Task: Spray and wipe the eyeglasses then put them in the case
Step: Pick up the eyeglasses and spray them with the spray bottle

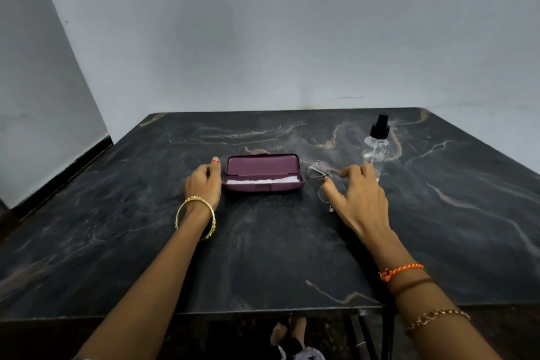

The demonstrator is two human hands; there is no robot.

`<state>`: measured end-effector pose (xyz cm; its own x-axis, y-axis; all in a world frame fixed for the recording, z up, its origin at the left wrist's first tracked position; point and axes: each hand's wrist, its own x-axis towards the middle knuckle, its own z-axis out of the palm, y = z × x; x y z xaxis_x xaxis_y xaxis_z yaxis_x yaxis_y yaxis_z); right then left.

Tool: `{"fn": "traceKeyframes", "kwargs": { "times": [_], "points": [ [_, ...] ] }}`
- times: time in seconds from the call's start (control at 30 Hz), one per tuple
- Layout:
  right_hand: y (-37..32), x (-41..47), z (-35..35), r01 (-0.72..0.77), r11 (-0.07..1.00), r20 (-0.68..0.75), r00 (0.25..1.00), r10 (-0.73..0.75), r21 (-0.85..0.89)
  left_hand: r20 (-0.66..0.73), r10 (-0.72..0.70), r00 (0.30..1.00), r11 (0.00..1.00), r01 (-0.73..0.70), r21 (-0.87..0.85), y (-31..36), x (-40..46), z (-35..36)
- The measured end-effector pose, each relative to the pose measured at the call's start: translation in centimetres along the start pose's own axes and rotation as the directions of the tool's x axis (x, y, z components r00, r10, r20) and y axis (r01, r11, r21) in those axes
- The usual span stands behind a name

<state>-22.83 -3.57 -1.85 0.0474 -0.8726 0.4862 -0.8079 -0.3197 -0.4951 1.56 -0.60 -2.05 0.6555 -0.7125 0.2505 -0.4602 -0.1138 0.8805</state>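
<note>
A purple eyeglass case (263, 172) lies open on the dark marble table (263, 257), with a white cloth (260, 181) inside its lower half. My left hand (203, 183) rests on the table just left of the case, fingers loosely curled, holding nothing. Thin wire-framed eyeglasses (319, 170) lie to the right of the case. My right hand (358, 196) hovers over them with fingers spread, covering part of the frame; whether it touches them I cannot tell. A clear spray bottle (376, 149) with a black nozzle stands upright just behind the right hand.
A pale wall rises behind the table's far edge. The table's near edge (277, 308) runs across the bottom of the view, with feet visible on the floor below it.
</note>
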Motion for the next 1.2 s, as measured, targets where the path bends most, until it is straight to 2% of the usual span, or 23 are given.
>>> {"fn": "traceKeyframes", "kwargs": {
  "times": [0.13,0.23,0.33,0.57,1.07,1.2],
  "points": [
    [0.7,0.1,-0.7,-0.056,0.993,0.078,0.996,0.049,0.103,0.033,0.043,0.999,0.996,-0.046,0.079,-0.3,0.3,0.2],
    [1.2,0.1,-1.3,-0.044,0.977,0.17,0.985,0.008,0.21,0.049,0.056,0.997,0.993,-0.061,0.098,-0.9,0.7,0.5],
    [1.4,0.3,-1.6,-0.016,0.988,0.25,0.968,-0.023,0.154,0.07,0.065,0.995,0.993,-0.072,0.098,-1.0,0.9,0.6],
    [1.3,0.3,-2.0,-0.077,0.981,0.284,0.959,0.024,0.176,0.07,0.062,0.996,0.996,-0.066,0.06,-0.8,0.4,0.3],
    [1.2,-0.1,-2.1,-0.058,0.985,0.188,0.982,0.027,0.163,0.106,0.095,0.99,0.988,-0.107,0.113,-0.1,-0.2,-0.1],
    [1.0,-0.2,-1.9,-0.003,0.993,0.064,0.998,-0.004,0.118,0.091,0.129,0.988,0.982,-0.14,0.128,0.1,-0.2,-0.2]
  ]
}}
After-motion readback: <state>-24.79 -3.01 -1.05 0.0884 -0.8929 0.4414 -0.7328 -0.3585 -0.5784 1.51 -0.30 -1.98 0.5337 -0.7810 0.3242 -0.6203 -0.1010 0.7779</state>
